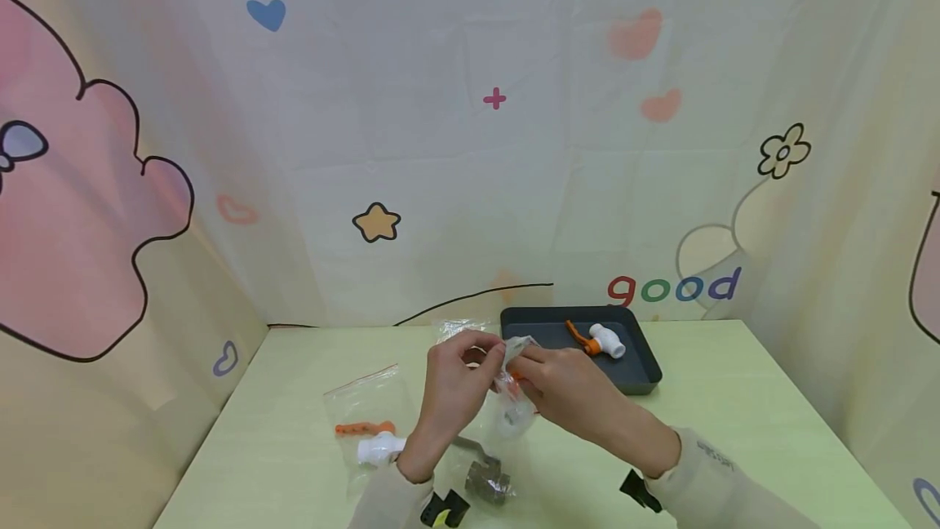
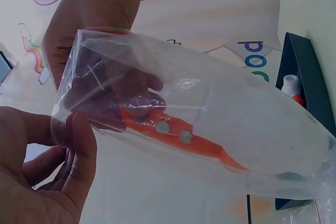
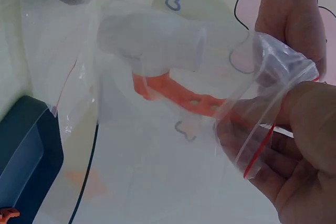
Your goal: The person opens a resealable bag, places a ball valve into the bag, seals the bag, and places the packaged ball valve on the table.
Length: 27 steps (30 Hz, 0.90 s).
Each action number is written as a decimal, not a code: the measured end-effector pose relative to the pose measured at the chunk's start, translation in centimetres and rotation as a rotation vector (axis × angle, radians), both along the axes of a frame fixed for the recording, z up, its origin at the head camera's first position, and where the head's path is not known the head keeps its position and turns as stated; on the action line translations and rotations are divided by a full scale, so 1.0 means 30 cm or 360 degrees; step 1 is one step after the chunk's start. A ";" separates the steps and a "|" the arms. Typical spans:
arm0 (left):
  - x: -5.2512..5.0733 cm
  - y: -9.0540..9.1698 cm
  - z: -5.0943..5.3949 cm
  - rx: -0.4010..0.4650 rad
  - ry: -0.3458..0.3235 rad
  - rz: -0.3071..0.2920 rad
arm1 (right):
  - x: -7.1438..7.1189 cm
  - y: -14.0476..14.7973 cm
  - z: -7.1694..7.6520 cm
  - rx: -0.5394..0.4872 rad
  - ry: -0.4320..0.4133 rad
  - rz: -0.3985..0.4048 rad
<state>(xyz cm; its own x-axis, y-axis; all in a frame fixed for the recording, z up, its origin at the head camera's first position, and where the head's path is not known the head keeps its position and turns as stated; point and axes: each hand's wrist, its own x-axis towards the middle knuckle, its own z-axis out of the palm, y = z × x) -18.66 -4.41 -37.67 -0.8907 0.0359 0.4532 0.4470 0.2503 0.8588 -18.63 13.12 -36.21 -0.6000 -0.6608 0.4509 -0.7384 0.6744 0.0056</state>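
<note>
Up in front of me, a clear zip bag holds a white plastic valve with an orange lever. My left hand pinches the bag's edge near its mouth between thumb and fingers. Through that mouth, the fingers of my right hand reach inside and pinch the end of the orange lever. The valve body hangs at the bag's far end, blurred by the plastic; its lever also shows in the left wrist view.
A dark tray at the back holds another white valve with an orange lever. Left of my hands lies a zip bag with a similar valve. A bagged grey valve lies near the front; clear plastic lies behind.
</note>
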 end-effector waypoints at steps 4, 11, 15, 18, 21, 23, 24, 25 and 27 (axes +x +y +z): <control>-0.006 0.004 -0.006 0.0028 0.0041 0.0008 | -0.003 0.010 0.008 0.0033 -0.0012 0.0009; -0.007 0.002 -0.009 0.0170 0.0025 0.0009 | 0.010 0.039 0.041 0.0008 -0.0013 0.0059; -0.005 0.002 -0.008 0.0194 0.0020 0.0031 | 0.025 0.059 0.050 -0.0113 0.0082 -0.0009; -0.007 0.003 -0.012 0.0226 0.0040 0.0078 | 0.040 0.072 0.048 -0.0236 0.0200 -0.0064; -0.007 0.005 -0.013 0.0292 0.0074 0.0114 | 0.057 0.079 0.037 -0.0359 0.0265 -0.0097; -0.007 0.006 -0.012 0.0340 0.0098 0.0122 | 0.068 0.080 0.024 -0.0429 0.0259 -0.0139; -0.007 0.007 -0.010 0.0362 0.0107 0.0128 | 0.073 0.079 0.016 -0.0455 0.0244 -0.0170; -0.006 0.008 -0.009 0.0380 0.0116 0.0132 | 0.077 0.077 0.008 -0.0475 0.0220 -0.0205; -0.004 0.010 -0.006 0.0408 0.0126 0.0150 | 0.084 0.073 -0.009 -0.0510 0.0158 -0.0278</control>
<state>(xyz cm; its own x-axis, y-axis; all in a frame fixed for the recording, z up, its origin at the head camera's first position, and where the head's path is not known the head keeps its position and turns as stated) -18.78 -4.12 -37.84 -0.8461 -0.1703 0.5050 0.5002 0.0734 0.8628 -16.11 15.30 -36.47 -0.6342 -0.3686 0.6796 -0.6186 0.7692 -0.1601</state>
